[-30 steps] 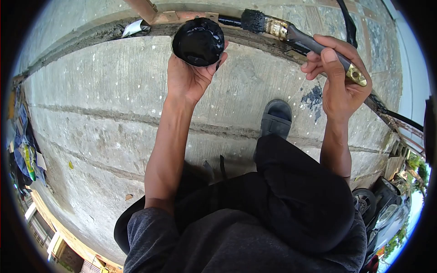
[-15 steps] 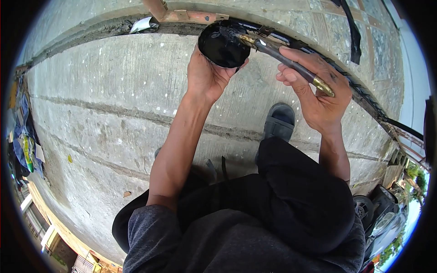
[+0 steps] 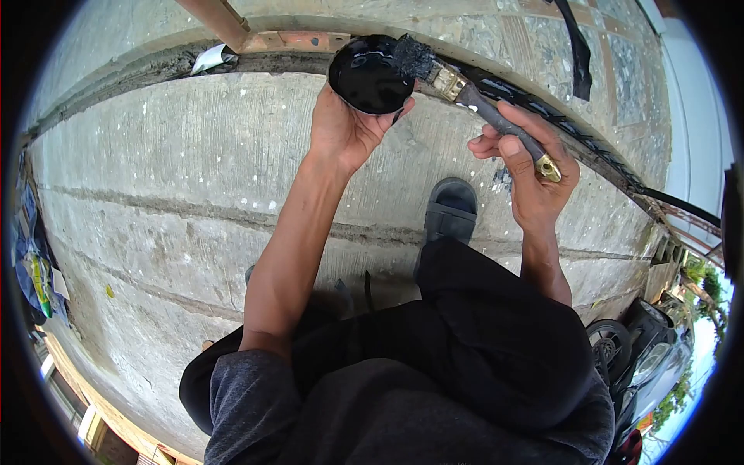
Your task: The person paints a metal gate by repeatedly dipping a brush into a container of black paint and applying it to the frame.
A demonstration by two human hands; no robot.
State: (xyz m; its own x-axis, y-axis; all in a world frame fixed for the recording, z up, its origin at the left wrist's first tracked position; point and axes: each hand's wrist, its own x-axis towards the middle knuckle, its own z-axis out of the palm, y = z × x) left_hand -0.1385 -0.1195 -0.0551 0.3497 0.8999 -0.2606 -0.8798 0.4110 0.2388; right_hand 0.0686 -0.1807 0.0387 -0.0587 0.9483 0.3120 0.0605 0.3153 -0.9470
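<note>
One round black cup of black paint, one black-handled brush with brass ferrule. Left hand closed around the cup from below, held over the concrete slab. Right hand closed on the brush handle, bristles touching the cup's rim.

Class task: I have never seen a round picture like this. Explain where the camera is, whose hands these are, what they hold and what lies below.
The camera sits on a person's head and looks down, so the round, bent picture shows that person's own arms and knees. The left hand holds a small cup of black paint. The right hand holds a brush, its bristles at the cup's rim. Below is a concrete slab with one sandal on it. A metal rail runs beyond the cup.
</note>
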